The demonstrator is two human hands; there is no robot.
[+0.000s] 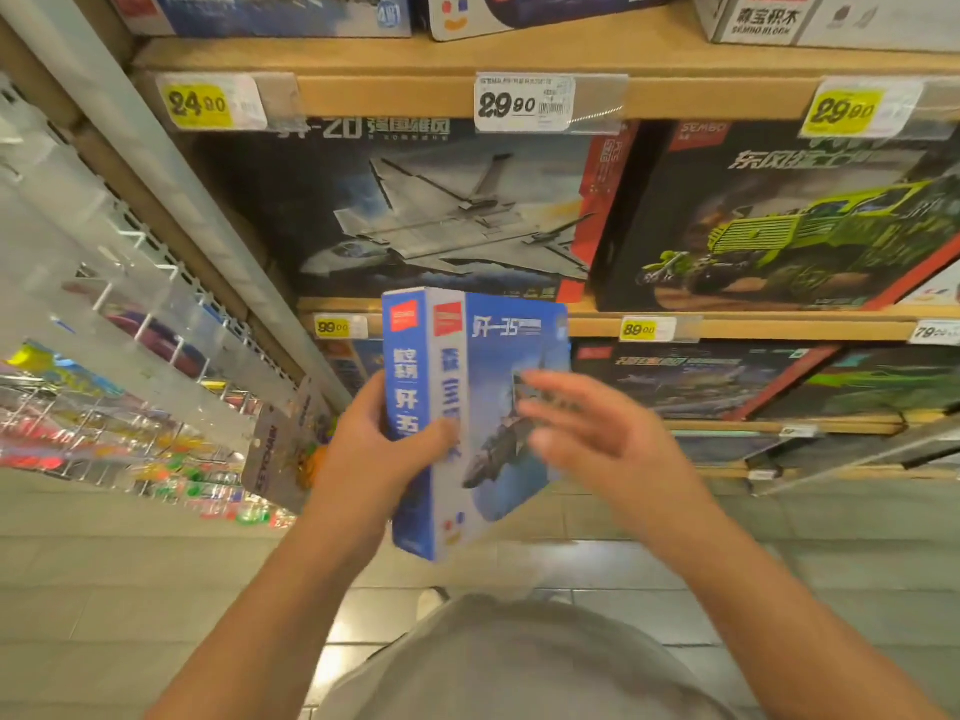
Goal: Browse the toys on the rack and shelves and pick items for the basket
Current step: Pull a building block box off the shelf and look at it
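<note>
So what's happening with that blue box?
A person is standing at the toy shelves and looking at a blue box with a jet plane on it. The left hand grips the box by its spine and holds it upright in front of the shelves. The right hand is open beside the box's front; it is blurred, so I can't tell if the fingers touch it. No basket is in view.

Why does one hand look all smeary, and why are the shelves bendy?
In the head view, the open right hand is smeared by motion blur, while the left hand gripping the blue cardboard jet toy box looks sharper; the wide-angle lens bends and tilts the wooden shelves; the hanging toy rack at the left edge is blurry; shiny glare sits on the tiled floor.
</note>
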